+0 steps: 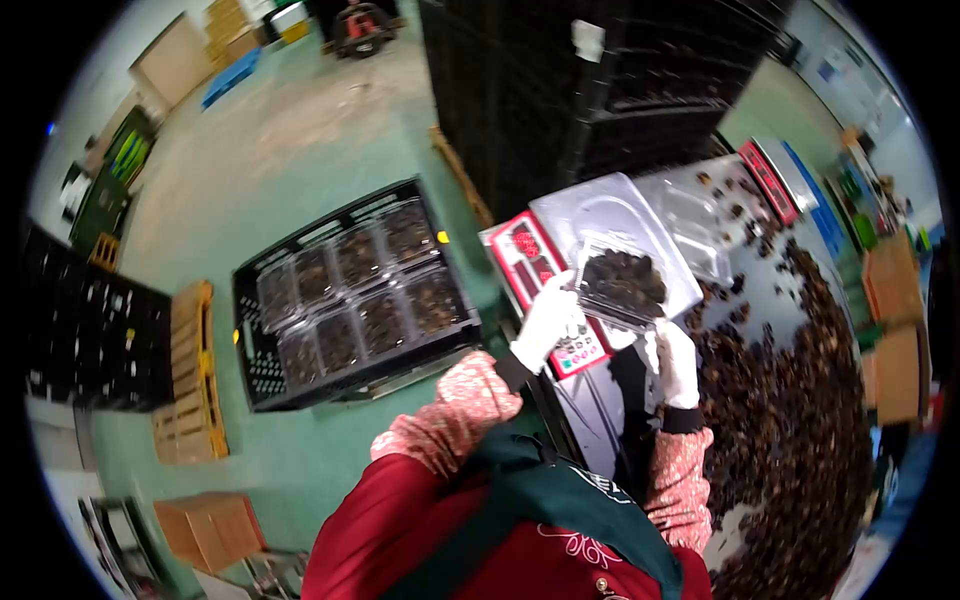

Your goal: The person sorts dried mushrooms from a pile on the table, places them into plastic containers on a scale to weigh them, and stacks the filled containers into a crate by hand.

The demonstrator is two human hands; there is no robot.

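A clear plastic tray of dark brown pieces (624,284) is tilted over the pan of a red-and-white scale (525,262). My left hand (550,322), in a white glove, grips the tray's left edge above the scale's buttons. At the tray's lower right corner, my right hand (674,362), also gloved in white, has its fingers closed on the rim. Whether the tray touches the pan cannot be made out. Loose dark brown pieces (790,400) cover much of the table on the right.
A black crate (360,393) with several filled clear trays stands at the left. Empty clear containers (695,230) lie beyond the scale pan. A second red scale (768,182) is at the back right. Stacked black crates (510,110) rise behind.
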